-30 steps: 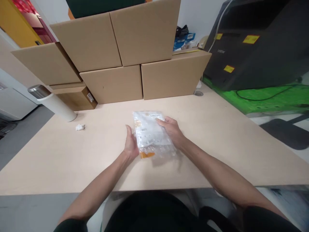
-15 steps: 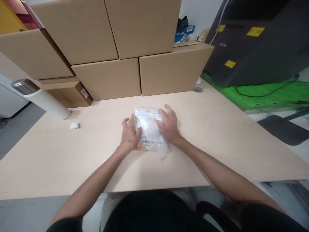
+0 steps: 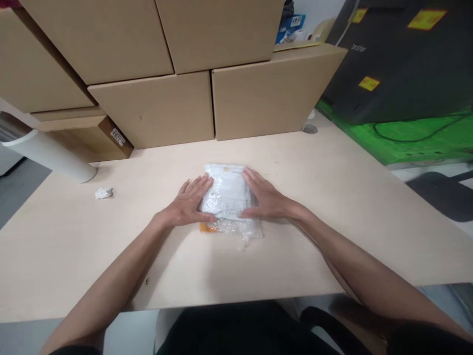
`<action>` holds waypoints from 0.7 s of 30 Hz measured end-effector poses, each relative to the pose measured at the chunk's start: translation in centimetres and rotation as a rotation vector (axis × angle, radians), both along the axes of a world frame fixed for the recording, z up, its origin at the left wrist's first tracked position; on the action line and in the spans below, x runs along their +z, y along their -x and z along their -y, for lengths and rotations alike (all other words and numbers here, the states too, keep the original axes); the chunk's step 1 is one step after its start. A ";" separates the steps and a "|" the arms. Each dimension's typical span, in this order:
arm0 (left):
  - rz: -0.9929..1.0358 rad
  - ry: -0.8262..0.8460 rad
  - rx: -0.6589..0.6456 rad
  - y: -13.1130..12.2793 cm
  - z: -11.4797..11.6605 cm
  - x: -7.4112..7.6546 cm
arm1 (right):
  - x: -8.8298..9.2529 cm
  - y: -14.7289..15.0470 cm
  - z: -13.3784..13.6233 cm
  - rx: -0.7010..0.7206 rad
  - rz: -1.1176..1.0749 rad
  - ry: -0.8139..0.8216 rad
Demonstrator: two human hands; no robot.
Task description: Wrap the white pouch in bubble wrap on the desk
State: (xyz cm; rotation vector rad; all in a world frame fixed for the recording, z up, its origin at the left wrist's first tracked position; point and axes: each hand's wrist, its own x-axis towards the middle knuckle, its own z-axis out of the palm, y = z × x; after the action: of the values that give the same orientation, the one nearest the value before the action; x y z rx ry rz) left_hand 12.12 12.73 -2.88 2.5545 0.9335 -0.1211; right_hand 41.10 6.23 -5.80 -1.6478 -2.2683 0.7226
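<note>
A flat packet in clear bubble wrap [image 3: 227, 197] lies on the table in front of me, with white sheet-like contents and an orange patch at its lower left corner. Loose wrap spreads out along its near edge. Against the packet's left edge lies my left hand [image 3: 188, 201], fingers stretched out and thumb on the near part of the wrap. My right hand [image 3: 266, 197] rests along the right edge, its fingers extended and thumb touching the lower front. Neither hand is closed around the packet.
Cardboard boxes [image 3: 155, 111] are stacked along the table's back edge. A white bottle [image 3: 55, 155] with a metal cap stands at left, near a crumpled white scrap [image 3: 104, 193]. A dark machine [image 3: 388, 64] sits on a green surface [image 3: 406, 140] at right.
Both hands have shifted from gripping with bent fingers to lying flatter along the packet's sides. The wrap's top looks smoother. My view has tilted downward and closer.
</note>
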 end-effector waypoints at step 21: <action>0.000 0.041 -0.036 0.2 -0.9 -0.9 | -0.2 -1.1 0.5 0.106 0.101 0.081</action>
State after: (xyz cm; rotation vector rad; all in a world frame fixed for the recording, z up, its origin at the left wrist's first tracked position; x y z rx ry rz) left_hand 11.87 13.59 -3.81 2.5345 0.8765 -0.1485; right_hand 42.17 5.69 -5.95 -1.6444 -2.4427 0.7818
